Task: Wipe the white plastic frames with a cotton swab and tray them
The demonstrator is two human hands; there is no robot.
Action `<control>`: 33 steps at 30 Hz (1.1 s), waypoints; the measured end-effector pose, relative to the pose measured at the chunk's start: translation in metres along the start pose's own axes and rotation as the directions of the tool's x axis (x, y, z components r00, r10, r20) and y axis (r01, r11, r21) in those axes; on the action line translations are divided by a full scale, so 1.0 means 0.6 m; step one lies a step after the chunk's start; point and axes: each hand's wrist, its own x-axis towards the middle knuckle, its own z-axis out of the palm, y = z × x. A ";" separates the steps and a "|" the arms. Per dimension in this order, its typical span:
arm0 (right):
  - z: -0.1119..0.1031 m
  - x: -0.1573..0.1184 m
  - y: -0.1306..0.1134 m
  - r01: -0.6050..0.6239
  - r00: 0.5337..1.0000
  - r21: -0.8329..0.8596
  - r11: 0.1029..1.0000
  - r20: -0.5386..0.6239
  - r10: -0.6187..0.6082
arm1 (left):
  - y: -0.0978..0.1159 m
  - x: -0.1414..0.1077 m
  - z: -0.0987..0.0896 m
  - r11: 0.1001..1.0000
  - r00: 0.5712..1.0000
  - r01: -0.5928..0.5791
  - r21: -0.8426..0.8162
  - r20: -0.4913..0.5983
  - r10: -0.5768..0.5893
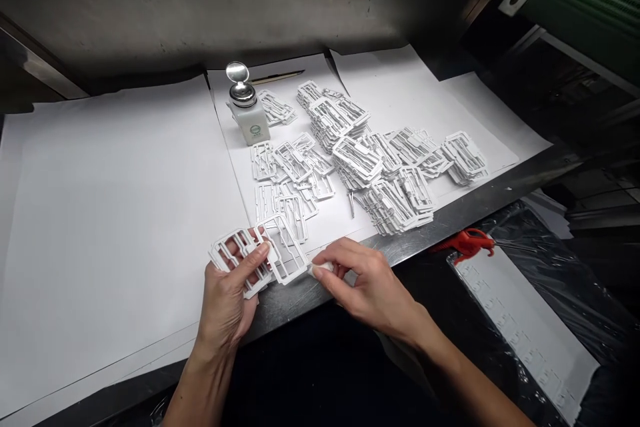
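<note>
My left hand (230, 300) is closed on a small stack of white cut-out frames (233, 247), its thumb pressing on top. One more white frame (289, 257) sticks out from that stack to the right, over the table's metal edge. Close to its lower right corner, my right hand (365, 283) pinches a small white wad (323, 267), perhaps cloth or cotton; I cannot make out whether it touches the frame. Just beyond my hands, loose white frames (293, 160) lie scattered on white paper. Further right stand thick piles of the same frames (357, 160).
A pump bottle (253, 123) with its metal lid raised stands behind the loose frames, near a thin dark blade-like tool (277, 77). A small metal tip (351, 203) lies by the piles. At right, a red-handled tool (470, 243) rests beside a pale embossed sheet (525, 327) on black plastic.
</note>
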 end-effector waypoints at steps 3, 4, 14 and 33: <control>0.014 -0.003 -0.013 0.006 0.998 0.063 0.998 -0.059 -0.003 | -0.003 -0.001 0.006 0.999 0.999 -0.040 -0.006 0.018 0.040; 0.021 0.000 -0.019 0.025 0.998 0.078 0.997 -0.066 -0.020 | -0.004 -0.002 0.009 0.998 0.998 -0.062 -0.004 0.026 0.062; 0.016 -0.008 0.008 -0.111 0.987 0.039 0.993 -0.112 0.114 | 0.002 -0.001 0.001 0.998 0.998 -0.065 -0.001 0.004 0.065; 0.029 0.003 -0.044 0.212 0.969 -0.103 0.972 0.150 -0.196 | -0.002 -0.003 -0.008 0.986 0.976 0.145 -0.077 0.174 -0.130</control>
